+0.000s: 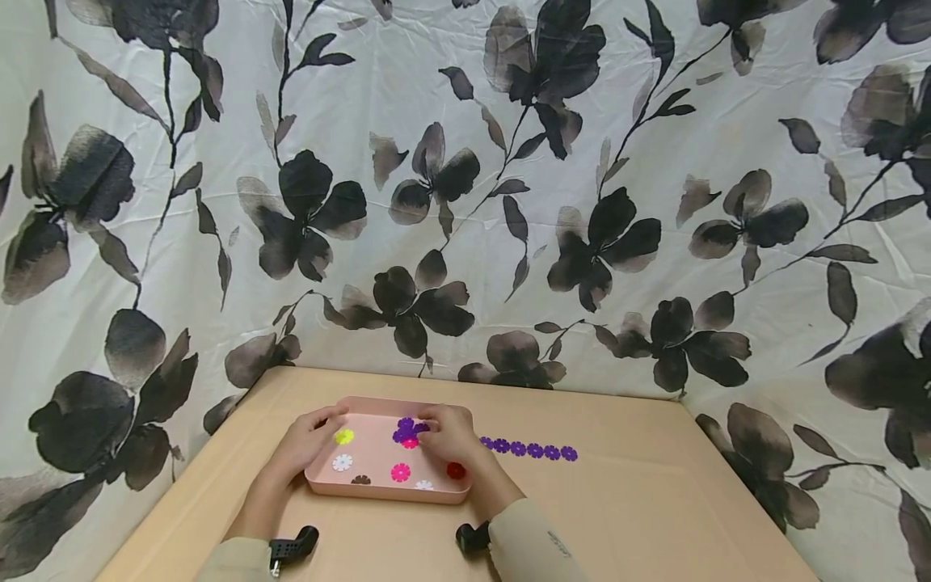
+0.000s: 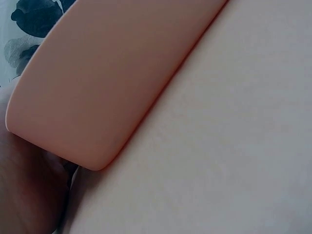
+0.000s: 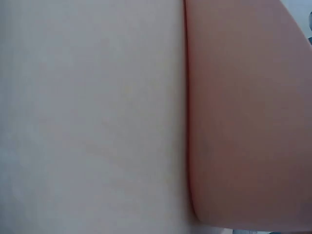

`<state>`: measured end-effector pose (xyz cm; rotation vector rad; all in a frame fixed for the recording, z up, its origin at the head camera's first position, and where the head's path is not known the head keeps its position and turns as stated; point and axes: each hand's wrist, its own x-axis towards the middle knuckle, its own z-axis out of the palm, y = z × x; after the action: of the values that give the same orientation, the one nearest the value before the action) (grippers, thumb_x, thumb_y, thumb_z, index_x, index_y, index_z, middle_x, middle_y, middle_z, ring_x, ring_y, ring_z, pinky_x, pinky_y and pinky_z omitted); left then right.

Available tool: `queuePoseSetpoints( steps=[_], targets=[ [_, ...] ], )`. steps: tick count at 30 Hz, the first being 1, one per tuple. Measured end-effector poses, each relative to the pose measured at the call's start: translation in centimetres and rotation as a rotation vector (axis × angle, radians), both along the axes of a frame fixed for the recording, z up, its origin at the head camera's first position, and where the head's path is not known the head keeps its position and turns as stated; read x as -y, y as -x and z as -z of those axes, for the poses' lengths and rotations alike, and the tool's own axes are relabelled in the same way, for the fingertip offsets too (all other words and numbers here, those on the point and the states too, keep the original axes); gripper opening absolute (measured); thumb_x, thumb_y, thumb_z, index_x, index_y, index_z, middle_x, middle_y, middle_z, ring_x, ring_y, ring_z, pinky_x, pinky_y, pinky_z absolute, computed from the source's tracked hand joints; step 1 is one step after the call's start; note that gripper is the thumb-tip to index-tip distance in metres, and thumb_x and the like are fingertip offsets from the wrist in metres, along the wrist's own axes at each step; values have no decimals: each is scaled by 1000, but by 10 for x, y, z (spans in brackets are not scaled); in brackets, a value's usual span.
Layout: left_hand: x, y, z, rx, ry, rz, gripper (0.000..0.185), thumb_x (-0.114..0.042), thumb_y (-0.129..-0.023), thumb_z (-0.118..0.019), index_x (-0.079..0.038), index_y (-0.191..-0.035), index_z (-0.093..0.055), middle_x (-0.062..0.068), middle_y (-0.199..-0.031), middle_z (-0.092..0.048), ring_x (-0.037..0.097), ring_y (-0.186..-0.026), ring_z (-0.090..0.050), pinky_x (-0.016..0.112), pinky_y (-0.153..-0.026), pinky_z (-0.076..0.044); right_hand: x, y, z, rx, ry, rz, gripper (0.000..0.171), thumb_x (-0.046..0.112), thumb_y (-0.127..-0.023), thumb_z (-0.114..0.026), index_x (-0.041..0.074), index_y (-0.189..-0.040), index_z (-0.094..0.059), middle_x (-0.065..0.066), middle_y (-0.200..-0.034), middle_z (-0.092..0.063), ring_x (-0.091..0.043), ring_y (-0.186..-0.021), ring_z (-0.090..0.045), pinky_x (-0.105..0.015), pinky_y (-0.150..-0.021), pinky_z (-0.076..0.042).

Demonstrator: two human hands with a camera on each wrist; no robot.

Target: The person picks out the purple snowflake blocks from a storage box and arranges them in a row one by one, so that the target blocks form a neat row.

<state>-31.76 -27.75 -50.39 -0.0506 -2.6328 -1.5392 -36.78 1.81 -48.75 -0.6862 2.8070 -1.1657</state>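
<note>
A shallow pink tray (image 1: 385, 490) rests on the table. My left hand (image 1: 305, 440) grips its left side, fingertips over the rim. In the left wrist view, part of that hand (image 2: 24, 180) shows beside the tray's corner (image 2: 97, 92). Over the tray's right half, my right hand (image 1: 449, 432) has its curled fingertips at a small cluster of purple flower-shaped discs (image 1: 403, 430), pinching one; the fingers partly hide it. Yellow (image 1: 344, 436), white (image 1: 343, 462), pink (image 1: 401, 472), brown (image 1: 360, 479) and red (image 1: 456, 470) flower-shaped discs lie in the tray.
To the right of the tray, a straight row of purple flower-shaped discs (image 1: 535, 450) lies on the beige table (image 1: 655, 509); my right hand covers its left end. A white cloth with dark flowers (image 1: 436, 81) hangs behind the table.
</note>
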Motion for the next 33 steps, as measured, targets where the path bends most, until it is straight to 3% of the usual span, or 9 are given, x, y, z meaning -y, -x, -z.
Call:
queuePoseSetpoints(
  steps=[3, 9, 14, 26, 33],
  targets=[
    [0, 1, 0, 0, -4, -1, 52, -35, -110, -53, -6, -153, -52, 18, -160, -47, 43, -154, -34, 60, -126, -27, 1, 1, 1, -2, -37, -7, 37, 12, -95, -76, 13, -132, -72, -5, -135, -71, -29, -133, -61, -51, -116, -48],
    [1, 2, 1, -12, 1, 0, 52, -37, -110, -53, -6, -152, -53, 17, -159, -48, 42, -154, -34, 60, -126, -27, 2, 2, 1, -31, -113, -37, 28, 10, -95, -75, 13, -123, -77, -4, -119, -72, -17, -105, -63, -42, -106, -56],
    [1, 1, 2, -10, 4, -2, 51, -36, -110, -53, -6, -151, -54, 17, -159, -50, 42, -153, -35, 60, -126, -28, 0, 2, 1, -49, -121, -51, 23, 4, -92, -76, 12, -113, -79, 0, -106, -72, -11, -93, -59, -33, -95, -57],
    [4, -2, 0, -6, 3, 10, 53, -37, -110, -53, -5, -152, -52, 17, -159, -49, 42, -153, -35, 59, -126, -28, 5, -3, 0, 22, -66, -33, 21, 11, -93, -78, 15, -114, -78, 1, -106, -70, -11, -92, -59, -29, -88, -60],
    [7, -2, -3, 1, 0, 27, 54, -38, -110, -53, -3, -152, -51, 17, -159, -49, 42, -153, -36, 58, -125, -30, 8, -7, -2, 42, -44, -42, 20, 6, -92, -78, 13, -110, -77, 1, -104, -70, -11, -91, -59, -28, -89, -60]
  ],
)
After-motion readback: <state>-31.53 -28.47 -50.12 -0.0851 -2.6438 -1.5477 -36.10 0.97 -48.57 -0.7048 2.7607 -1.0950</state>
